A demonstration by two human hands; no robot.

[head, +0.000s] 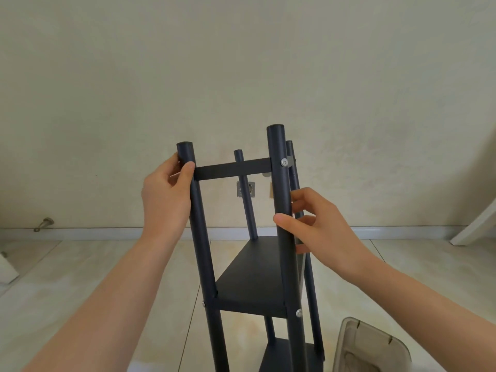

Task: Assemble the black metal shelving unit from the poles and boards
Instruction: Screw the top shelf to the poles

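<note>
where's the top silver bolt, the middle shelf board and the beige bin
top silver bolt [284, 162]: head view, middle of its round head
middle shelf board [255, 277]: head view, centre of its top face
beige bin [370, 336]: head view, bare upper surface near its rim

Bare home room, tiled floor [80, 277], plain wall [241, 63], white baseboard [107, 233]

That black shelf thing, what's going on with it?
A person is putting together a black shelving unit, which stands upright on the tiled floor. Their left hand grips the front left pole near its top, where the top board meets it; the hand hides that joint. Their right hand holds the front right pole lower down, below a silver screw fixing the board's other end. A middle board is already fitted.
</note>
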